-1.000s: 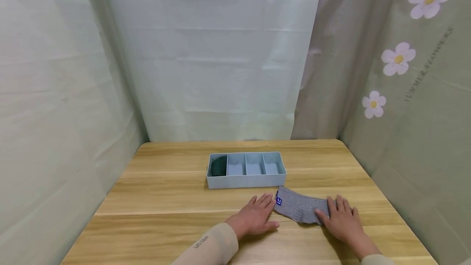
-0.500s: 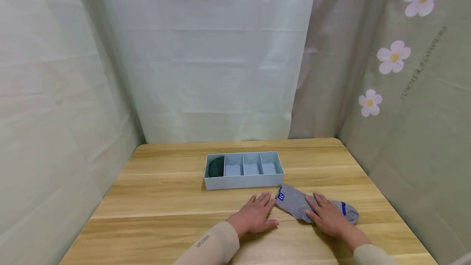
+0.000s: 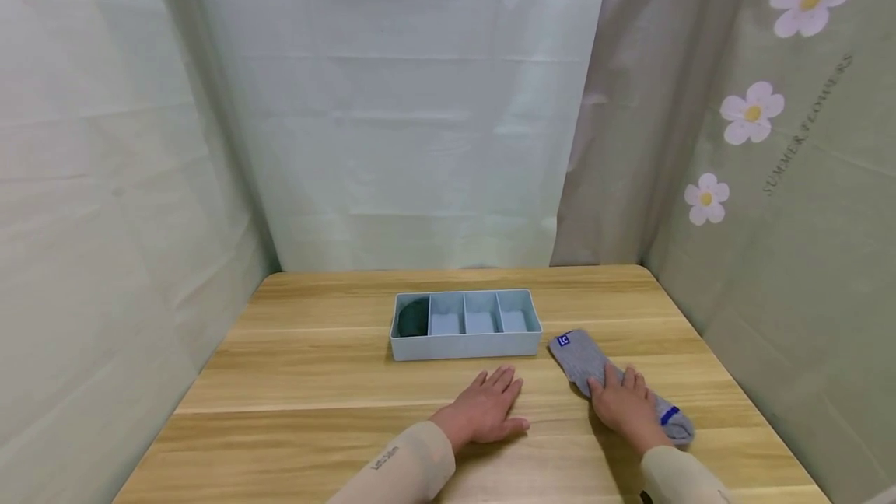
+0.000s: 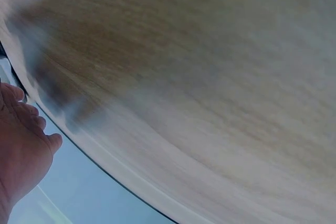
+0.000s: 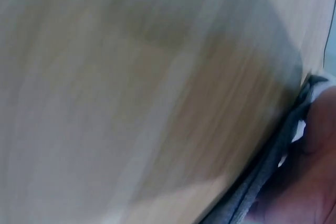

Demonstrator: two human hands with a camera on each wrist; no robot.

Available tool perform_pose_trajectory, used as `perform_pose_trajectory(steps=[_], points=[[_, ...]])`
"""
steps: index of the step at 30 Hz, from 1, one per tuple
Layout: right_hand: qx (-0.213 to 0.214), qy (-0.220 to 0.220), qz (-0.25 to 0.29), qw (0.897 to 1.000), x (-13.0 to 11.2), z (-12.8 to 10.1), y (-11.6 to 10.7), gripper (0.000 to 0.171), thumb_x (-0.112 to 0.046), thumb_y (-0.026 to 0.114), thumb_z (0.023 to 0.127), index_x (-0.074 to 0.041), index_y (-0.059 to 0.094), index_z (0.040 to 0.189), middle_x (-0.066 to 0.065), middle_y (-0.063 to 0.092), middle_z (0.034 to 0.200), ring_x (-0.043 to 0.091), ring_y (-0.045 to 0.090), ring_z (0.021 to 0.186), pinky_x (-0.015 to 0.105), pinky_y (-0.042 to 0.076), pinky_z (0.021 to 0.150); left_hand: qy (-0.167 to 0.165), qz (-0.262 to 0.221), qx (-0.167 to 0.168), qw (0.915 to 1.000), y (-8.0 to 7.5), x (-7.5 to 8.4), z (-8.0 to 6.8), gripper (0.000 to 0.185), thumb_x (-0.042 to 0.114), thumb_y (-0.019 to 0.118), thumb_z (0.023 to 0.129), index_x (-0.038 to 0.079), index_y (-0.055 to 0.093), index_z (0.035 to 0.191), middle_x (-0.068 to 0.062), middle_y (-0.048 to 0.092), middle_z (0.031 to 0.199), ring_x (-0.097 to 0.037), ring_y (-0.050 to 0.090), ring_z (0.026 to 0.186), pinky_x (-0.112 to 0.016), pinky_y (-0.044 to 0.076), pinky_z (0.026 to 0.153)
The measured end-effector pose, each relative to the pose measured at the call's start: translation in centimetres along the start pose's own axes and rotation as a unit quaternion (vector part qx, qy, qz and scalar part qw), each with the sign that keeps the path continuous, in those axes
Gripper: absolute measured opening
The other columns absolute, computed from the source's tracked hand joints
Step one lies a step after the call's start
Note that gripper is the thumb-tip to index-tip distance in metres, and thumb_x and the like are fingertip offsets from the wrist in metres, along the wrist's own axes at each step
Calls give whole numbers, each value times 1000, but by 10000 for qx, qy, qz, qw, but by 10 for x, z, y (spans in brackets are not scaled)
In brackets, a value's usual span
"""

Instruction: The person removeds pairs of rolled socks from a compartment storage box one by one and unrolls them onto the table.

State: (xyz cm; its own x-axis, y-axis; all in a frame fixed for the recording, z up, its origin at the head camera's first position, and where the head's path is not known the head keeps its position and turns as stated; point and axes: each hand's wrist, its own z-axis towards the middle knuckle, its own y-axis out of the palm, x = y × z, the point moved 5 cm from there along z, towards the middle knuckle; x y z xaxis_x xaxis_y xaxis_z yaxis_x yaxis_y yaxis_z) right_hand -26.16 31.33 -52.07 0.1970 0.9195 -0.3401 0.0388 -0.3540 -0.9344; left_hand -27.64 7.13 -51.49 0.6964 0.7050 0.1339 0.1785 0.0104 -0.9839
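Note:
A grey ribbed sock (image 3: 581, 360) with a blue label at its cuff and a blue band near its toe lies slantwise at the right of the table. My right hand (image 3: 625, 403) is over its middle, thumb at the left edge and fingers bent, gripping the fabric. In the right wrist view the sock (image 5: 247, 187) shows edge-on as a dark strip beside the blurred hand (image 5: 310, 182). Palm down, my left hand (image 3: 483, 407) rests on the wood with fingers extended, touching no object. Its fingers also show in the left wrist view, where the hand (image 4: 23, 145) is at the edge.
A pale blue box (image 3: 465, 346) with several compartments stands behind the hands. Dark green rolled fabric (image 3: 413, 318) fills its leftmost compartment. The wooden table (image 3: 301, 379) is enclosed by pale curtains (image 3: 420, 138) at the back and sides.
The sock has turned, its cuff swinging away from my left hand toward the back right. My right hand slid from the toe end to the middle and its fingers bent. The left hand stayed put.

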Motion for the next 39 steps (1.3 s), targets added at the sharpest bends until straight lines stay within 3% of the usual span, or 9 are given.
perform_pose_trajectory(steps=[4,6,9,13,17,25,30,33,39], points=[[173,133,19,9998,-4,2,-4,69,-40,33,105,12,24,149,48,13,145,62,14,135,75,18,104,-34,-62,-137,9999,-1,-1,0,76,63,41,99,14,32,156,-5,23,163,-18,17,150,-42,19,119],[289,-122,-71,9995,0,3,-10,67,-39,37,105,12,28,148,46,18,146,60,19,135,75,21,103,-69,-64,-168,9998,-2,-2,0,76,63,41,98,15,32,156,-5,23,163,-18,17,150,-42,18,119],[440,-1085,-208,9929,9,6,-22,58,-31,46,105,11,38,144,43,30,143,58,30,133,73,28,100,-144,-12,-124,9998,-3,-3,-2,75,62,44,98,15,34,155,-5,25,162,-18,19,149,-42,20,119],[448,-2501,-275,9668,31,1,-31,49,-20,57,100,10,50,138,42,42,137,58,41,126,65,37,99,-171,38,-81,9998,-5,-3,-4,75,61,46,98,14,36,155,-5,27,162,-18,21,149,-41,21,118],[238,-2939,-143,9554,46,-6,-24,50,-21,59,99,9,51,138,43,41,138,60,40,126,63,37,100,-153,28,-91,9998,-4,-3,-5,75,61,46,98,14,35,155,-5,26,162,-18,20,149,-41,21,119],[756,-2454,-195,9663,42,-2,-1,49,-24,52,102,10,50,137,43,37,140,60,34,129,71,31,97,-103,52,-40,9999,-5,-4,-3,74,61,46,98,14,36,154,-5,27,161,-18,21,149,-40,21,118],[459,-1424,-25,9887,15,-1,7,54,-25,43,105,13,38,144,47,22,145,62,20,135,76,21,101,-90,78,-40,9999,-6,-4,-4,74,61,46,98,14,36,154,-5,27,161,-18,21,149,-40,21,118],[382,-783,9,9962,-6,-4,9,55,-23,38,104,15,33,144,49,17,146,62,15,137,76,17,104,-92,67,-33,9999,-6,-3,-3,74,61,46,97,15,36,154,-5,27,161,-18,21,149,-40,21,119],[331,-450,-3,9984,-31,-8,14,56,-23,37,105,14,31,146,47,15,148,60,14,138,75,16,105,-26,41,-33,10000,-6,0,-3,74,61,46,98,14,36,154,-5,28,161,-18,21,149,-39,21,119]])
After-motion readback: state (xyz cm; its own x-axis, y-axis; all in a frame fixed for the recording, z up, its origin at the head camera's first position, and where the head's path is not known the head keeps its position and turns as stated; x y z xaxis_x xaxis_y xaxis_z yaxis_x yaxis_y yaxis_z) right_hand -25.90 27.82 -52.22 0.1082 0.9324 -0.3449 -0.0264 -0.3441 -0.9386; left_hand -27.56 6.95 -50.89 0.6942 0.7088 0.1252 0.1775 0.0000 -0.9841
